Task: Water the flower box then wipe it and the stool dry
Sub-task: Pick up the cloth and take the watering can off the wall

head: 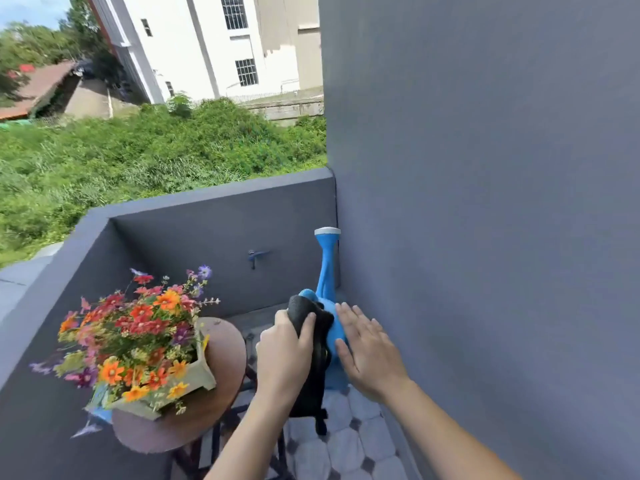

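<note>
A pale green flower box [194, 379] full of orange, red and purple flowers [138, 327] stands on a round brown stool [221, 355] at the left. My left hand [282, 355] grips a black cloth [311, 355] that hangs down in front of me. Behind the cloth, a blue watering can [327, 292] stands on the tiled floor, its long spout pointing up along the wall corner. My right hand [370, 355] hovers with fingers spread right beside the can's body; I cannot tell whether it touches the can.
Grey balcony parapet walls [214, 216] close in the left and far sides, and a tall grey wall [485, 202] runs along the right. A small tap [256, 256] sticks out of the far wall. Grey tiled floor [353, 448] lies below my arms.
</note>
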Available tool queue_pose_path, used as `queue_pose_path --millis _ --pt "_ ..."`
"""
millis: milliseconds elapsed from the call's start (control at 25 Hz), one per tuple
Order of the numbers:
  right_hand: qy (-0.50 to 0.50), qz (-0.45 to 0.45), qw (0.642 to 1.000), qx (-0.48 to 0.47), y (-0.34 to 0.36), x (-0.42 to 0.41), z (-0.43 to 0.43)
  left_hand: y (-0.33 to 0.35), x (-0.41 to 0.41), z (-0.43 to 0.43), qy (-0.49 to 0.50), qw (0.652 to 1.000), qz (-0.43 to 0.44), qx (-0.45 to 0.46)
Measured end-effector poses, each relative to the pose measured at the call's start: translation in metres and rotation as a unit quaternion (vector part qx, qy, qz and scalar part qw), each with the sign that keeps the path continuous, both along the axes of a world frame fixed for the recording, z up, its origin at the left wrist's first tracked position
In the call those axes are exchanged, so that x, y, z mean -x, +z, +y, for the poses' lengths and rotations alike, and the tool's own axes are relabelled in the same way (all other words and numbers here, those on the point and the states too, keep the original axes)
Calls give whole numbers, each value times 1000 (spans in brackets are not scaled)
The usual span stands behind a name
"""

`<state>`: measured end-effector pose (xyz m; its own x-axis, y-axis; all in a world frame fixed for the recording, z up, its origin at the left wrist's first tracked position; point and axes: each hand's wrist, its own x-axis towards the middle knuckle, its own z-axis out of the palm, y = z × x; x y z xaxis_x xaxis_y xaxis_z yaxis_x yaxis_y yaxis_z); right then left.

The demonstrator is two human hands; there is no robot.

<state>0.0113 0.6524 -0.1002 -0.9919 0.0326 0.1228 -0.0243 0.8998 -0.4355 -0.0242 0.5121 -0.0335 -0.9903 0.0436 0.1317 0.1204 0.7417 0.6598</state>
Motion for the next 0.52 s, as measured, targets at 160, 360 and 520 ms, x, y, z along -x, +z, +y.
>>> queue_pose_path --millis 160,360,520 --pt "-17 -88 996 18 -97 -8 21 -98 -3 30 -1 997 -77 11" --pt "-18 -156 987 19 -257 -4 16 -258 1 31 21 989 -147 -1" --pt "12 -198 980 -6 -406 9 9 -413 9 24 45 979 -197 30"
